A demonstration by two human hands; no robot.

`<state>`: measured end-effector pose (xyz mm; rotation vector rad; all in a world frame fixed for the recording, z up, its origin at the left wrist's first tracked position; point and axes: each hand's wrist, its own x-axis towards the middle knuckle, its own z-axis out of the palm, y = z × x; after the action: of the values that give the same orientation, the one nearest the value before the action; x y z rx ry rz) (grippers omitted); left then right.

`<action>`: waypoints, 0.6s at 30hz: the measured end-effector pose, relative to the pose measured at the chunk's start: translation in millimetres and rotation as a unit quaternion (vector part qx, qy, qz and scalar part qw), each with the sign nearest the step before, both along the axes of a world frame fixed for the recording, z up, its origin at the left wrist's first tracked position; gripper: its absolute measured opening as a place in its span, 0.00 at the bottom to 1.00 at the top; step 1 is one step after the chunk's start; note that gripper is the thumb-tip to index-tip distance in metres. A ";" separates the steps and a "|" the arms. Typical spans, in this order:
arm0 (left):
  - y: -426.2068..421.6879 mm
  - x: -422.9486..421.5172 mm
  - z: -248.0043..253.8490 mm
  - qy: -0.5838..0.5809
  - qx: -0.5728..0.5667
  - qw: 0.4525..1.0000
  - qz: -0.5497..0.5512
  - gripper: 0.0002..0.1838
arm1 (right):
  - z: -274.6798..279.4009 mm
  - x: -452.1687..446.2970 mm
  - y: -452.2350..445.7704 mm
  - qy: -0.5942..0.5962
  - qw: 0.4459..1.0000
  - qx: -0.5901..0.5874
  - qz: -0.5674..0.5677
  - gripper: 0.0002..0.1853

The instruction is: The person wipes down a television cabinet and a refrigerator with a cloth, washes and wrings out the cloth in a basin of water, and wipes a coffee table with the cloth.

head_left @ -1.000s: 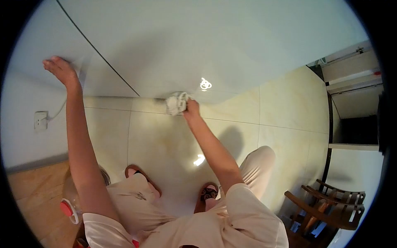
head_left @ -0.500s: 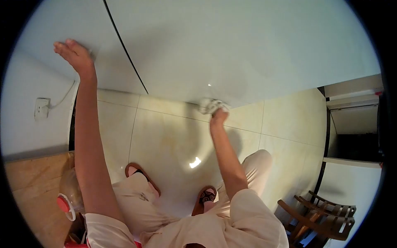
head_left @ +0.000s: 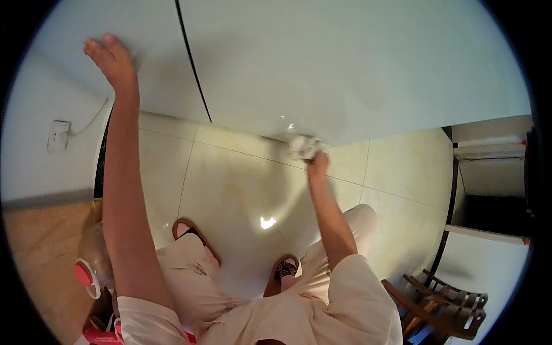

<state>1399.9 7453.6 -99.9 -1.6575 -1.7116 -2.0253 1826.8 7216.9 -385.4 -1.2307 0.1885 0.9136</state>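
My left hand (head_left: 112,63) lies against the large glossy pale panel (head_left: 374,63) at the upper left, fingers stretched out and holding nothing that I can see. A thin dark gap (head_left: 192,57) splits the panel to the right of that hand. Down at the panel's lower edge, my right hand (head_left: 319,164) is closed on a crumpled whitish cloth with dark markings (head_left: 305,148). The cloth is slightly blurred and appears to touch the panel's bottom edge.
Pale tiles (head_left: 230,184) cover the floor around my sandalled feet. A wall socket (head_left: 58,135) with a cord is on the left. Below it stands a clear container with a red cap (head_left: 84,274). Wooden chairs (head_left: 443,305) and an open-fronted shelf (head_left: 494,172) are on the right.
My right hand and the cloth have shifted slightly right along the panel's lower edge. The left hand sits slightly higher in view, still on the panel, and the view has moved a little.
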 end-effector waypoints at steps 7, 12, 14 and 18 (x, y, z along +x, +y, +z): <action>7.4 6.5 -1.6 0.021 0.052 0.998 0.008 0.36 | 63.6 78.1 -5.5 -0.297 0.950 0.000 -0.093 0.11; 24.3 -6.7 -16.6 0.087 0.113 0.988 0.053 0.34 | 73.2 61.7 -1.4 -0.279 0.952 0.015 -0.129 0.16; 46.0 -20.4 -35.5 0.253 0.136 0.945 0.157 0.34 | 60.5 59.7 -12.0 -0.259 0.958 -0.009 -0.124 0.17; 21.0 -5.5 -3.6 0.091 0.076 0.991 0.058 0.34 | 82.3 17.7 -1.4 -0.187 0.969 -0.016 -0.159 0.27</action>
<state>1394.3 7474.6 -103.6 -1.5983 -1.5164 -1.8404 1844.4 7215.5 -303.1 -1.3339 0.0951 0.3918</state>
